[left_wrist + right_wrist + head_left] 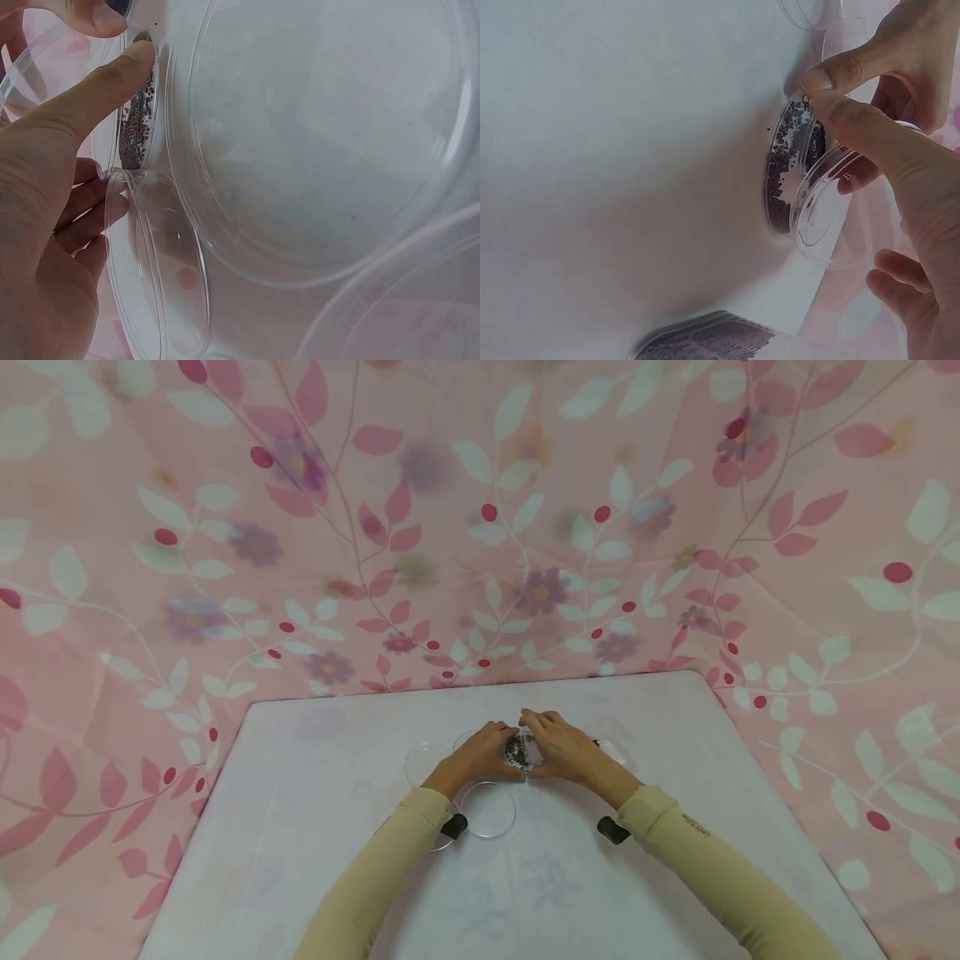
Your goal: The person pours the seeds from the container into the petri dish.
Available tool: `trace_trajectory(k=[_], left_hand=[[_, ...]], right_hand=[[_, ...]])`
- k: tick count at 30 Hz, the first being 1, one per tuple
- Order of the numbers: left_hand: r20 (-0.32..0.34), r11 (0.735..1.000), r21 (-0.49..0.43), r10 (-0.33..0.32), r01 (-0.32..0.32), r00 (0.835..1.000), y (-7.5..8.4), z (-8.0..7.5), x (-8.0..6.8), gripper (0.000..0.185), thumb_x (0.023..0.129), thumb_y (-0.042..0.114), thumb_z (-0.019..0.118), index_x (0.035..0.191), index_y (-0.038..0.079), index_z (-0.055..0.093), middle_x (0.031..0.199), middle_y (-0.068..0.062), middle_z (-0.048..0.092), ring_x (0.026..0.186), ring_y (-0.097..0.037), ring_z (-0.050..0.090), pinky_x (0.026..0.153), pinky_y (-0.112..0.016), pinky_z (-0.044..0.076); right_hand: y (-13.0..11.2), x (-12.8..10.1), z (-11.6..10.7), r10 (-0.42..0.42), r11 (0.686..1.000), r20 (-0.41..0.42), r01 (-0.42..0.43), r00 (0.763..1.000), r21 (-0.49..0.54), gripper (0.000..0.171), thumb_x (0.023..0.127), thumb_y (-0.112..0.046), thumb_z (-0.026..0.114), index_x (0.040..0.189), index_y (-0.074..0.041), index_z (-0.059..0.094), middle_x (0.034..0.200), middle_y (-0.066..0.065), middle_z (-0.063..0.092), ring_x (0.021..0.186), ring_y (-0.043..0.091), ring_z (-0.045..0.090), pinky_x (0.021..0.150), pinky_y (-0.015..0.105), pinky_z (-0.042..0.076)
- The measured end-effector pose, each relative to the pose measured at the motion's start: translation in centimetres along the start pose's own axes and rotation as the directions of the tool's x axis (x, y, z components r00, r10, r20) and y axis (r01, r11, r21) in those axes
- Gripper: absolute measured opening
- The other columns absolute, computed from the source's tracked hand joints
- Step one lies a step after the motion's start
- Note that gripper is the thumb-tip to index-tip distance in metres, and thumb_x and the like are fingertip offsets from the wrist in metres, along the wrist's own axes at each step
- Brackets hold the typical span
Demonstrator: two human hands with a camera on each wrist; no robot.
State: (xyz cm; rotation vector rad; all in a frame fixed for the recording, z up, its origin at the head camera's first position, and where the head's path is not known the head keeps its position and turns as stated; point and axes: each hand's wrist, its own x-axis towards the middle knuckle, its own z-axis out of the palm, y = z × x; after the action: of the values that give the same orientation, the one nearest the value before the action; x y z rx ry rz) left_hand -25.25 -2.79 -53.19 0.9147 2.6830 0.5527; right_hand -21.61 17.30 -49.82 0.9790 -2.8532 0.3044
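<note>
A clear petri dish [517,752] with black grains scattered over its base is between both hands. My left hand [483,753] grips it from the left, thumb along the rim of the dish [136,124]. Opposite, my right hand [562,747] pinches a clear lid [821,217] that leans tilted against the grain dish [784,172]. Both thumbs meet near the top of the rim in the right wrist view. The left hand's fingers [88,206] curl behind, beside an empty clear dish [184,262]. Part of the right hand is hidden behind the lid.
Several clear petri dishes lie left of the hands, one dish [487,837] in front of the left wrist. A clear container of dark grains [705,341] stands on the right. The white table [300,860] ends at a pink floral cloth [480,527].
</note>
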Motion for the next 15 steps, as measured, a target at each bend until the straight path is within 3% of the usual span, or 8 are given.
trace_trajectory(k=[8, 15], left_hand=[[-0.008, 1.0, 0.006, 0.012, -0.012, 1.0, -0.18, 0.05, -0.05, 0.088, 0.073, 0.054, 0.081, 0.144, 0.012, 0.049, 0.135, -0.006, 0.056, 0.125, -0.02, 0.051, 0.112, -0.037, 0.042], [-0.016, 0.999, 0.007, 0.035, -0.035, 0.999, -0.26, 0.17, -0.26, 0.086, 0.074, 0.054, 0.08, 0.143, 0.014, 0.049, 0.133, -0.005, 0.056, 0.123, -0.019, 0.051, 0.111, -0.037, 0.043]], right_hand=[[0.0, -0.03, 0.26, -0.013, 1.0, 0.015, 0.013, 1.0, 0.005, 0.082, 0.073, -0.043, 0.085, 0.137, -0.011, 0.046, 0.147, 0.015, 0.045, 0.128, 0.036, 0.049, 0.094, 0.044, 0.055], [-0.05, 0.05, 0.52, -0.014, 0.999, 0.018, 0.013, 1.0, 0.042, 0.08, 0.074, -0.041, 0.085, 0.139, -0.013, 0.047, 0.145, 0.014, 0.046, 0.129, 0.035, 0.048, 0.095, 0.044, 0.055]])
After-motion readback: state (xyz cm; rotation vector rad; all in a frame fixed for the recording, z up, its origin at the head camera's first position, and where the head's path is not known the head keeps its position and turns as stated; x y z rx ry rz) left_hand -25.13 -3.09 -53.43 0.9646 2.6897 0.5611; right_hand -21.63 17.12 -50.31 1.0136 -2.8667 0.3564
